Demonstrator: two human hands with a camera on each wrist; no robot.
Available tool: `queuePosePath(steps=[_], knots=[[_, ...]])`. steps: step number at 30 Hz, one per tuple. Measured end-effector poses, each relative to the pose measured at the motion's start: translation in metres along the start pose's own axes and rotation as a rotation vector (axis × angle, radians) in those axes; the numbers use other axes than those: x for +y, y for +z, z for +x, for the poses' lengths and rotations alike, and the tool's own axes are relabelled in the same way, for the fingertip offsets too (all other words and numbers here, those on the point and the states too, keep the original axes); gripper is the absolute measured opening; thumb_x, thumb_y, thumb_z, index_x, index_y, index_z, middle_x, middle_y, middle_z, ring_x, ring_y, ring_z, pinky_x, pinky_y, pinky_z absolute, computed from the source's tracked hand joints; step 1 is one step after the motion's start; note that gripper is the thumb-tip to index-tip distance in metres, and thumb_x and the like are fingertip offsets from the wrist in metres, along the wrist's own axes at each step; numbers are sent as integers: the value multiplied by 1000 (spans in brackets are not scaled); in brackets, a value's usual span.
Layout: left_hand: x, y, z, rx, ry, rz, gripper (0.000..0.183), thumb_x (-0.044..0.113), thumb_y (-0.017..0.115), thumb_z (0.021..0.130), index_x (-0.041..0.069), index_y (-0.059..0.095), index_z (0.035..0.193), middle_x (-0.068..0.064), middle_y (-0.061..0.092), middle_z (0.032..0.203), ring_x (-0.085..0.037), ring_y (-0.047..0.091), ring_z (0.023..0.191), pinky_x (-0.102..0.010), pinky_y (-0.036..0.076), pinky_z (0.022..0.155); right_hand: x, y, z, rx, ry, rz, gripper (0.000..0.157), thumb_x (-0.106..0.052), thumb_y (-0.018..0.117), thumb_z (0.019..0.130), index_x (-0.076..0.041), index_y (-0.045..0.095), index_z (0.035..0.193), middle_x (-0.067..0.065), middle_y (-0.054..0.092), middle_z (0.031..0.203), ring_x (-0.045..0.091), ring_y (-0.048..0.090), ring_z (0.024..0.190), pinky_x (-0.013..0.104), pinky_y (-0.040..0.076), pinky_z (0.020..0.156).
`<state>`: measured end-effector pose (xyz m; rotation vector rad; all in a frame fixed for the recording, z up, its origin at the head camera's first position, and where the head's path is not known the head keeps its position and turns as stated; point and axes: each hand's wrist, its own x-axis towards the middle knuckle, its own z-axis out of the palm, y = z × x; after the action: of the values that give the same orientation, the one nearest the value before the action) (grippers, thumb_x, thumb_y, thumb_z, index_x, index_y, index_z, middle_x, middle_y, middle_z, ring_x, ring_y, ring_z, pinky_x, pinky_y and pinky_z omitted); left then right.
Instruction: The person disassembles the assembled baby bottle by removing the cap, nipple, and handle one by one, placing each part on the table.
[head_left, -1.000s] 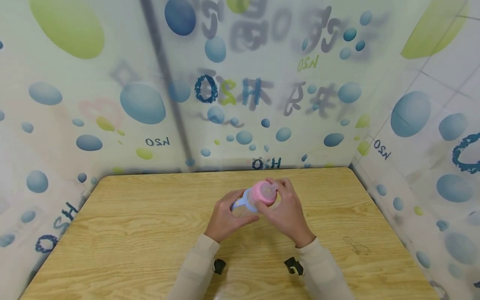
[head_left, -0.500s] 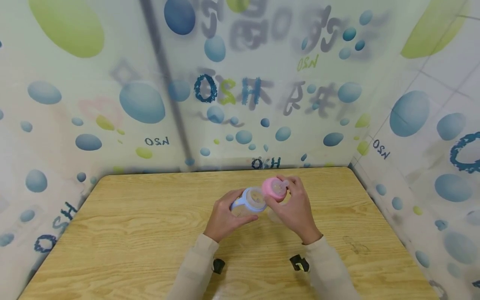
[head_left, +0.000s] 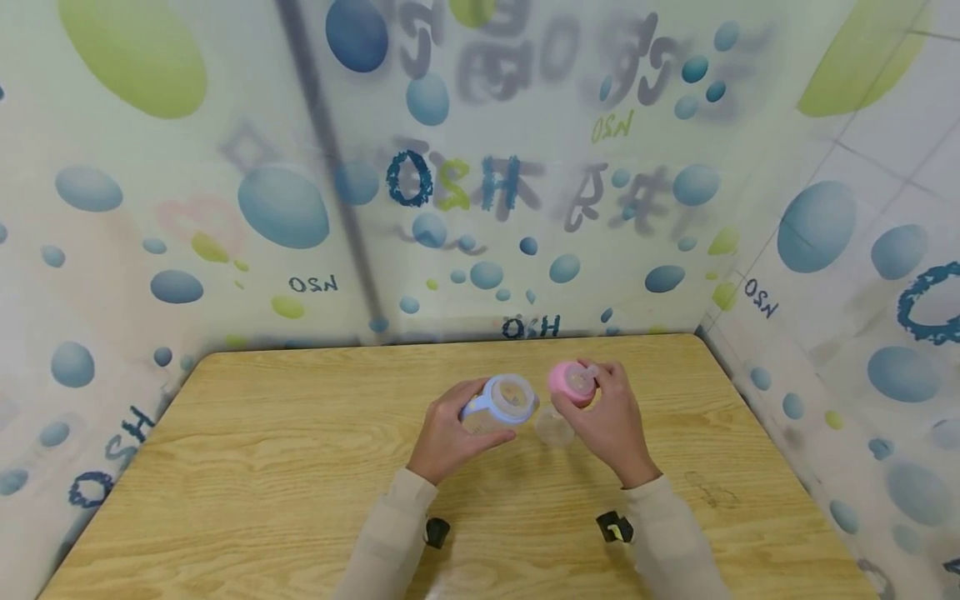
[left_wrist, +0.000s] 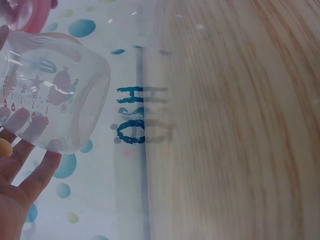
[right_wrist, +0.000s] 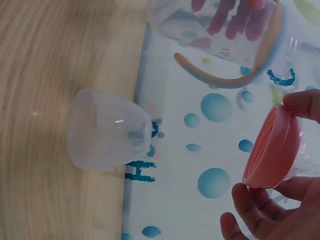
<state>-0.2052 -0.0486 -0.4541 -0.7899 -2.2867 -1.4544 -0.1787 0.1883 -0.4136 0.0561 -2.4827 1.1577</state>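
Observation:
My left hand grips a clear baby bottle with printed measuring marks and a blue handled collar. The bottle's mouth is uncovered and tilts toward the right. To its right, my right hand pinches a pink screw ring with a clear nipple between thumb and fingers. In the right wrist view the ring's threaded inside faces the bottle side, apart from the bottle. Below and between the hands, a translucent dome-shaped cap stands on the table.
The wood-grain table runs back to a wall covered in bubble-print sheeting. Another printed wall rises along the right edge. Dark wrist mounts sit at both cuffs.
The pink ring with the nipple has come off the bottle and moved right with my right hand. The bottle's mouth now shows, and the translucent cap is more visible. My left hand stays in place.

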Motion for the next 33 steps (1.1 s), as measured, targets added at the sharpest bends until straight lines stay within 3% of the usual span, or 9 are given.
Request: queuePosePath(steps=[15, 24, 33], knots=[[1, 1, 1, -8, -13, -31, 72, 32, 94, 67, 17, 64, 130, 4, 66, 121, -12, 63, 105, -36, 54, 85, 26, 7, -1, -78, 96, -118, 66, -37, 76, 84, 0, 57, 135, 17, 52, 116, 33, 58, 96, 52, 51, 80], [0, 3, 2, 7, 19, -22, 73, 24, 96, 64, 16, 64, 130, 4, 67, 119, -13, 63, 103, -37, 55, 83, 38, 8, -1, -102, 110, -146, 65, -37, 76, 84, 2, 58, 133, 19, 53, 115, 33, 58, 94, 50, 51, 78], [-2, 3, 3, 8, 41, -14, 73, 27, 95, 66, 15, 64, 130, 2, 67, 119, -13, 64, 102, -37, 55, 83, 49, 9, -2, -123, 123, -196, 67, -38, 73, 85, 4, 57, 133, 20, 53, 117, 35, 58, 94, 52, 50, 79]])
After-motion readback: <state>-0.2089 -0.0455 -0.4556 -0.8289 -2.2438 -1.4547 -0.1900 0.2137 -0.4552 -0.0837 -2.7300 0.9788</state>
